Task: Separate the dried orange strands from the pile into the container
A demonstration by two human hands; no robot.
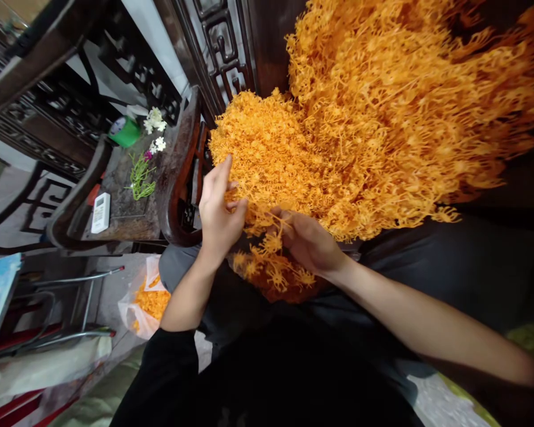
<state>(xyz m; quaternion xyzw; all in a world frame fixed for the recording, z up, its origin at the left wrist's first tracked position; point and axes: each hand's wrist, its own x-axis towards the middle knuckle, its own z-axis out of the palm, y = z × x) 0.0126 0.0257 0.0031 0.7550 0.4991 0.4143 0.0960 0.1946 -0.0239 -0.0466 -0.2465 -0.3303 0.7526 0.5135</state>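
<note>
A big heap of orange plastic flower sprigs (360,130) fills the upper right and spills onto my lap. My left hand (218,207) reaches into its near edge, index finger stretched up, thumb and other fingers pinching some orange strands. My right hand (309,240) sits just to the right, fingers curled round a small bunch of loose orange sprigs (271,270) that hangs down over my dark trousers (427,261). The two hands almost touch.
A dark carved wooden chair (178,178) stands at left; its seat bears a white remote (100,212), green stems with white flowers (149,154) and a green cup (124,130). A plastic bag of orange pieces (146,302) lies on the floor. A metal-framed stool (71,308) is lower left.
</note>
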